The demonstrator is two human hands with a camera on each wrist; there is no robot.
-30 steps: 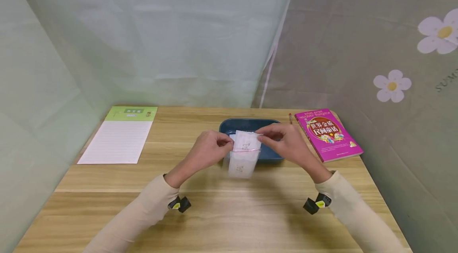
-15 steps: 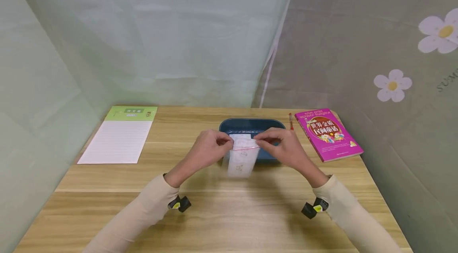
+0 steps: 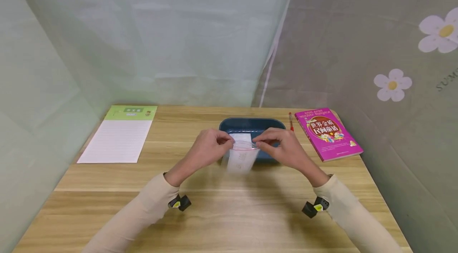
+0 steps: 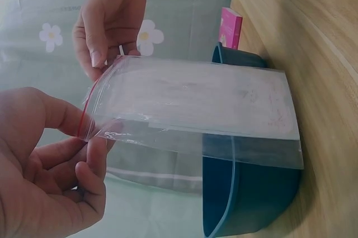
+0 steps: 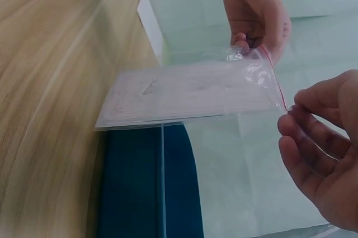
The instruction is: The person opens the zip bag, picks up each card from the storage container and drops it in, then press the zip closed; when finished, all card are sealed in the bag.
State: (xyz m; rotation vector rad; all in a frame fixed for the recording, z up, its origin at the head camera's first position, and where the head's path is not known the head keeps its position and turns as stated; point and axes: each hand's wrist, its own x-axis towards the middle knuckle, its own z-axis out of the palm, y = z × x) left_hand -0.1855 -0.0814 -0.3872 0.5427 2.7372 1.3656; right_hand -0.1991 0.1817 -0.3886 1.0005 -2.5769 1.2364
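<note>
A clear zip bag (image 3: 242,161) with a red line along its mouth hangs in front of the dark blue bin (image 3: 252,124). White flat packets (image 4: 196,93) with faint print fill most of the bag. My left hand (image 3: 212,145) pinches the left corner of the bag's mouth between thumb and fingers. At the opposite corner, my right hand (image 3: 281,141) pinches the mouth the same way. Behind the bag, another white piece (image 3: 241,137) shows inside the bin. In the right wrist view the bag's lower end (image 5: 120,106) reaches close over the wooden table.
On the right of the table (image 3: 214,221) lies a magenta book (image 3: 329,136), with a red pen (image 3: 291,121) beside it. A lined writing pad (image 3: 119,138) with a green top lies at the left. Fabric curtains (image 3: 171,38) stand behind the table and along its sides.
The white packet that stuck up above the bag's mouth has slid down into the bag. My right hand has moved slightly, from the packet's top to the bag's mouth; the left stays nearly still.
</note>
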